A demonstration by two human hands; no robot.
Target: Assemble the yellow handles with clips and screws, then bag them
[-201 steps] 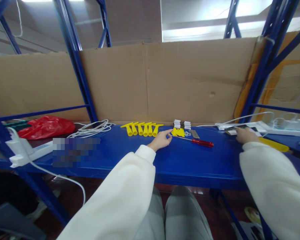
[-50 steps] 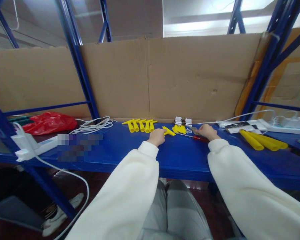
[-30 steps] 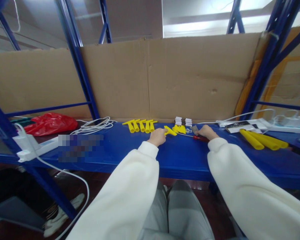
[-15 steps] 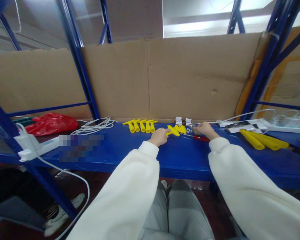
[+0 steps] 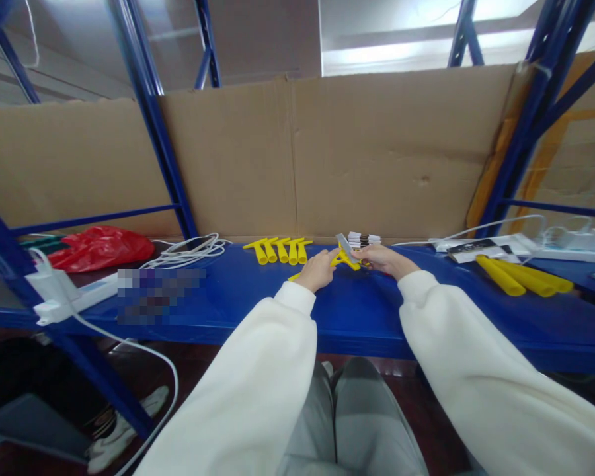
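My left hand (image 5: 318, 271) is closed around a yellow T-shaped plastic scraper handle (image 5: 346, 258); its tube end pokes out to the left of the hand. A thin grey metal blade (image 5: 346, 246) is pinched in my right hand (image 5: 384, 260) and lies across the head of the yellow piece. Whether the two are touching I cannot tell. Right behind my right hand sits a stack of white-and-black small blocks (image 5: 363, 239). The hand hides most of what lies under it on the bench.
Several yellow T-shaped handles (image 5: 280, 251) stand in a row at the back of the blue bench (image 5: 248, 297). Long yellow tubes (image 5: 520, 277) lie at the right, near white power strips. White cable (image 5: 198, 248), a red plastic bag (image 5: 102, 248) and a power strip (image 5: 86, 294) are at the left.
My right hand has moved left from beside the white stack, bringing the metal blade over to the yellow scraper handle. In my left hand the handle has turned, its tube end showing at the left.
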